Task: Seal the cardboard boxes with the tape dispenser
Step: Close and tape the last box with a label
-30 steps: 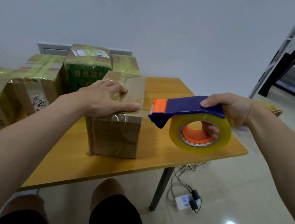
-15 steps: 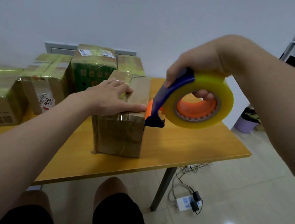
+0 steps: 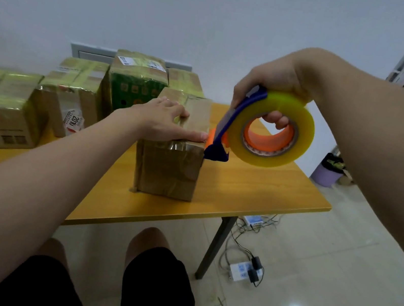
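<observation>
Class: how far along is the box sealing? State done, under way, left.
Done: the tape-wrapped boxes behind look sealed. Under way: left hand presses the small brown cardboard box; right hand holds the blue tape dispenser at its right top edge. Left: taping it.

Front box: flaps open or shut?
Shut. The box top lies flat under the left hand, with glossy tape over its near edge.

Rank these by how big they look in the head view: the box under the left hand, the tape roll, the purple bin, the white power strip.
1. Box under the left hand.
2. Tape roll, held nearer the camera.
3. Purple bin and power strip look much alike; the bin stands farther off.
</observation>
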Available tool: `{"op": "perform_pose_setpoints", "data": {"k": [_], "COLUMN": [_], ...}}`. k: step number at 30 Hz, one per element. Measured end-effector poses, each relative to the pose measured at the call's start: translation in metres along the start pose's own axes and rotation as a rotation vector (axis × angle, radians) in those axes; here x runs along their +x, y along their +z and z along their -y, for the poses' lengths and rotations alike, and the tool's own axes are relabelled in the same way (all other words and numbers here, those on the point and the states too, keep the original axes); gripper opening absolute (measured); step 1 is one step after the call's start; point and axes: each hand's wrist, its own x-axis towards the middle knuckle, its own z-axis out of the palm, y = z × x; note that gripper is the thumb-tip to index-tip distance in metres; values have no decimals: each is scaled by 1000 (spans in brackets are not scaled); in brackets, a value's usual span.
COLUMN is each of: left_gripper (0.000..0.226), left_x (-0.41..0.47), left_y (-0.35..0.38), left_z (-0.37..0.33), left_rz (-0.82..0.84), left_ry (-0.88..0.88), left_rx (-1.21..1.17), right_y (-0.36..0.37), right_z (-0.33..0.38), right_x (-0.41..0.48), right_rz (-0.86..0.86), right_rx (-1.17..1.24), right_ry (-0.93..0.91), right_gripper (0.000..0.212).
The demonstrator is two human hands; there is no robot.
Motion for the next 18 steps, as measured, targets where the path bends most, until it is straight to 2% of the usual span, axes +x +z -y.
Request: {"op": "perform_pose_setpoints", "data": {"k": [5, 10, 15, 18], "left_gripper": [145, 147, 146, 149], "left_x": [-6, -11, -11, -8], "left_y": [-7, -10, -8, -10], "left_z": [-5, -10, -9, -13], "left_rz": [49, 43, 53, 89], "left_ry": [-8, -23, -29, -57], "left_rx": [-2, 19, 15, 28], "right_y": [3, -4, -3, 2], "right_z": [-33, -59, -72, -73], "right_x": [1, 16, 28, 31], "right_rz": [42, 95, 124, 141], "right_rx": [117, 180, 212, 219], "right_ry": [-102, -188, -200, -183], "right_gripper": [44, 65, 51, 50]}}
